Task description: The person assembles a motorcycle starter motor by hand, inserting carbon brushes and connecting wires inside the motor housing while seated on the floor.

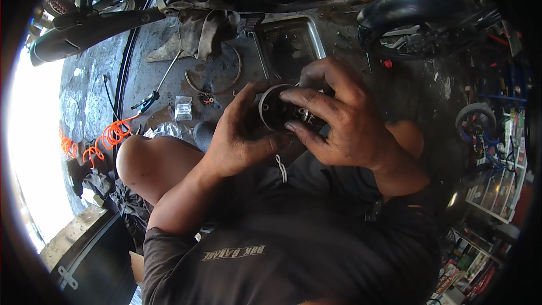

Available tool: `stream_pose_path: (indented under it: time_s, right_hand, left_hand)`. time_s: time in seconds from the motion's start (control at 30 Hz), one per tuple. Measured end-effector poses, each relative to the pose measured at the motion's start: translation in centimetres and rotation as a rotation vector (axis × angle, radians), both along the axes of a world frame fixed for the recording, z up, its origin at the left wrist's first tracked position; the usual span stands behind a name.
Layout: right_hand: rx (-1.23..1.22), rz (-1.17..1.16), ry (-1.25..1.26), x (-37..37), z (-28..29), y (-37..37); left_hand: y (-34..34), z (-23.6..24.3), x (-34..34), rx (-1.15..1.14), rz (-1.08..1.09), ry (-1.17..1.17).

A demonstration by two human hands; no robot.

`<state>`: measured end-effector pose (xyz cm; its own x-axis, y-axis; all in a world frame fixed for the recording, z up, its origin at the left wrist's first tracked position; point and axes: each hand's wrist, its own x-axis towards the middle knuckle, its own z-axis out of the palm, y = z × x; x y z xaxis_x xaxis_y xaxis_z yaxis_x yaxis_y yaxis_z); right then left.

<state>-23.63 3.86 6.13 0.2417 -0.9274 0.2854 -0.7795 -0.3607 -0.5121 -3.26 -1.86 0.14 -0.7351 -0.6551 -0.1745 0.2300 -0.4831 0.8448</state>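
Note:
A round, cup-shaped metal part (274, 116) with a pale rim and holes inside is held up in front of my body, above my lap. My left hand (237, 135) wraps round its left and lower side, the thumb along the near edge. From the right, my right hand (347, 116) grips it too, with the index finger and thumb reaching into its open face. The fingers of both hands are closed and dirty with grease. The part's far side and most of its right side are hidden behind my right hand.
Beyond my hands lies a metal tray (317, 39) with dark residue. A grey cloth (209, 31) rests below the motorcycle's exhaust muffler (99, 34). An air blow gun (148, 101) with an orange coiled hose (114, 134) and a small plastic packet (183, 108) lie at left.

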Motion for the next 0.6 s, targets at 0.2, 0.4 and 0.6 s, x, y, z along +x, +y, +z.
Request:
stream_pose_path:
  time_s: [0.2,0.4,0.6]
  right_hand:
    - [0.008,0.025,0.017,0.20,-0.15,0.01]
    - [-0.022,0.011,0.011,0.17,0.18,0.11]
    - [-0.056,-0.044,0.084,0.33,-0.07,0.25]
  left_hand:
    - [-0.04,-0.16,0.06,-0.031,-0.021,-0.035]
    - [0.07,-0.26,-0.10,-0.022,-0.030,0.025]
    - [0.45,-0.91,-0.33,-0.068,-0.046,0.015]
